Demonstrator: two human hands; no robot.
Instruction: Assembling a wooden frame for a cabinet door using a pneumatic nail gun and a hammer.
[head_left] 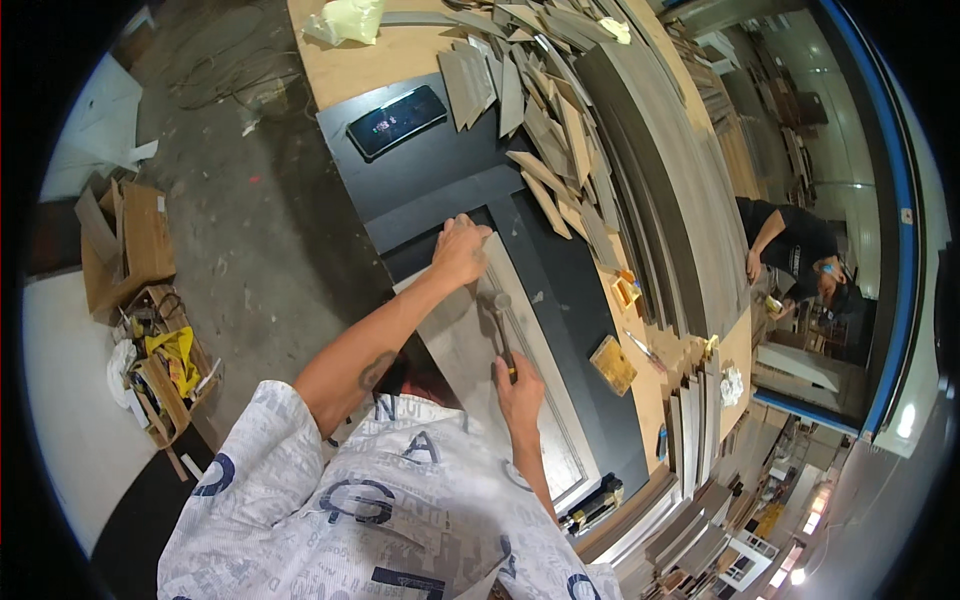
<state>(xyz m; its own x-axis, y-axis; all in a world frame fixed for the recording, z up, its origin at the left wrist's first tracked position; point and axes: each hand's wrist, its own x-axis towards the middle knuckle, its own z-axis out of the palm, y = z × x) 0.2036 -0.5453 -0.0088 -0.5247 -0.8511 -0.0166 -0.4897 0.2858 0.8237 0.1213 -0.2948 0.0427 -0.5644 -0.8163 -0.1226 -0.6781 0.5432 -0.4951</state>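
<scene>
Apparently partway: the grey panel (pixel 452 342) lies on the black board (pixel 400 182), one long side bordered, mitred strips (pixel 511 96) beyond unfitted — right hand (pixel 521 394) gripping a hammer (pixel 505 335), left hand (pixel 461 250) curled at the far end, hold unclear.

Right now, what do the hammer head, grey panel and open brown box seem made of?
Hammer head: probably metal, judging by its compact, dull grey form.
Grey panel: perhaps coated board or bare wood; its smooth, soft sheen leaves that open.
Open brown box: almost certainly cardboard, matte, with thin walls and flaps.
</scene>
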